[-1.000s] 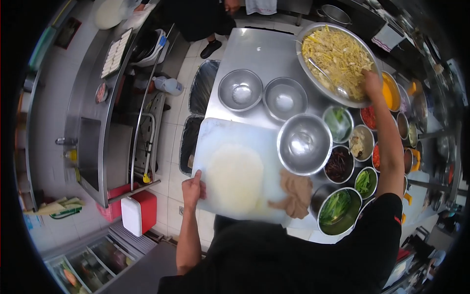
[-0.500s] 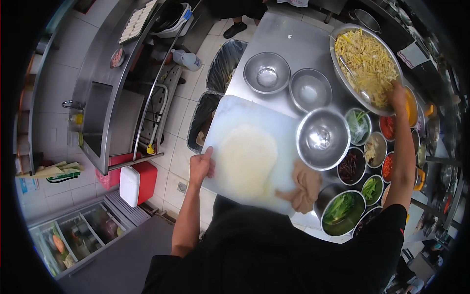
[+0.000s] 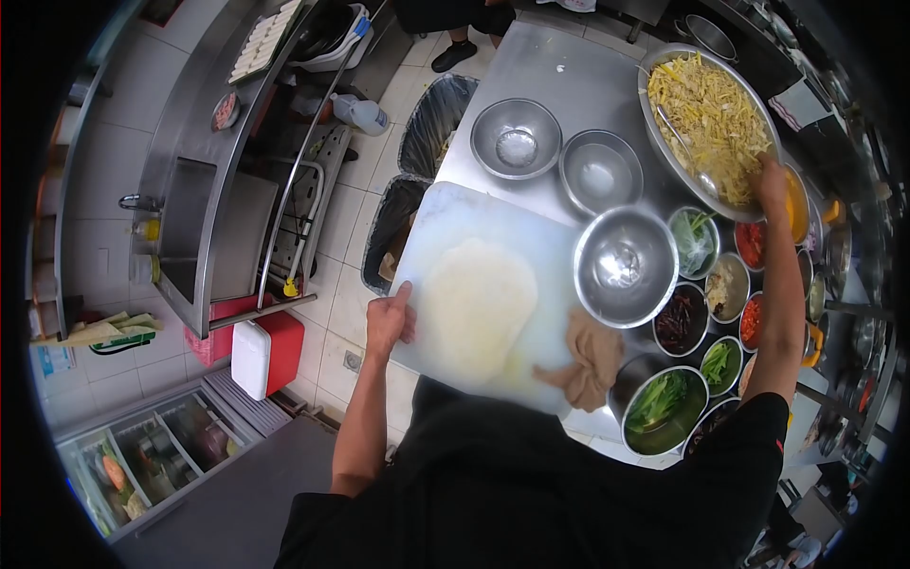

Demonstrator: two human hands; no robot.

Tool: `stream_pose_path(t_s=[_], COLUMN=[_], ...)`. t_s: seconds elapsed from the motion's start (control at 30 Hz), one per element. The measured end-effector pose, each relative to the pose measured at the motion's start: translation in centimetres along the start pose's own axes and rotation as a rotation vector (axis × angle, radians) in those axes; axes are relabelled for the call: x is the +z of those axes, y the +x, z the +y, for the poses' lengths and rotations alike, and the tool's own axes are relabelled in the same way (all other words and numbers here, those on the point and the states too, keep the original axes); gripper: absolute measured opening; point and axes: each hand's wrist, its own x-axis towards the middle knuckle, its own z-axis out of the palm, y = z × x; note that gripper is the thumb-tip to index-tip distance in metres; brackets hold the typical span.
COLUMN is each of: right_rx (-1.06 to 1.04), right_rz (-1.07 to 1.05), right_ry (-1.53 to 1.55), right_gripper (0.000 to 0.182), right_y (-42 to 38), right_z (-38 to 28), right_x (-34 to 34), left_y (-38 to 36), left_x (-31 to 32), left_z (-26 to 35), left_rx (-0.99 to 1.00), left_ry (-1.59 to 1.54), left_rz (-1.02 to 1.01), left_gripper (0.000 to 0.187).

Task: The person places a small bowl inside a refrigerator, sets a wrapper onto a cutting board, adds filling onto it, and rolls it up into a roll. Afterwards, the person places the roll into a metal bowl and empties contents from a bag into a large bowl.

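Observation:
My left hand [image 3: 389, 320] is at the left edge of a white cutting board [image 3: 431, 218], its fingers curled in and the thumb pointing up; whether it grips the board is unclear. A thin, pale round sheet [image 3: 482, 305] lies flat on the board. My right hand [image 3: 772, 190] reaches to the lower right rim of a large oval metal bowl of yellow shredded food [image 3: 706, 109]. Its fingertips are hidden at the food and rim. A metal spoon [image 3: 703, 180] rests in that bowl. Beside the board's right edge lies a crumpled brown cloth [image 3: 590, 360].
Three round metal bowls [image 3: 626, 267] stand between the board and the oval bowl. Small containers of red peppers [image 3: 750, 245], greens [image 3: 666, 400] and other ingredients line the right side. Lined bins [image 3: 431, 128] stand left of the table. A person's shoe [image 3: 454, 56] shows beyond.
Both hands stay nearly where they were. The other person's foot and legs at the top have shifted slightly.

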Motion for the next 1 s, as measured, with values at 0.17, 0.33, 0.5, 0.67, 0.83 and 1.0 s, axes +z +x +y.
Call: stream_pose_path(t_s=[0.17, 0.33, 0.5, 0.67, 0.83, 1.0], right_rx=[-0.021, -0.024, 0.009, 0.032, 0.062, 0.048], right_rz=[0.013, 0.010, 0.004, 0.029, 0.008, 0.085], right_ry=[0.003, 0.010, 0.002, -0.007, 0.128, 0.063], right_gripper=[0.046, 0.046, 0.046, 0.047, 0.046, 0.046], right_y=[-0.1, 0.0, -0.2, 0.2, 1.1, 0.6], right_z=[0.1, 0.4, -0.2, 1.1, 2.0, 1.9], right_x=[-0.1, 0.2, -0.3, 0.3, 0.9, 0.7], left_y=[0.1, 0.2, -0.1, 0.3, -0.1, -0.1], left_x=[0.0, 0.1, 0.0, 0.1, -0.1, -0.3], left_z=[0.0, -0.2, 0.2, -0.6, 0.3, 0.4], left_rx=[0.009, 0.034, 0.007, 0.024, -0.012, -0.025], left_ry=[-0.007, -0.012, -0.006, -0.019, -0.001, 0.018], left_rz=[0.002, 0.008, 0.003, -0.003, -0.006, -0.013], left_gripper=[0.064, 0.064, 0.064, 0.064, 0.062, 0.059])
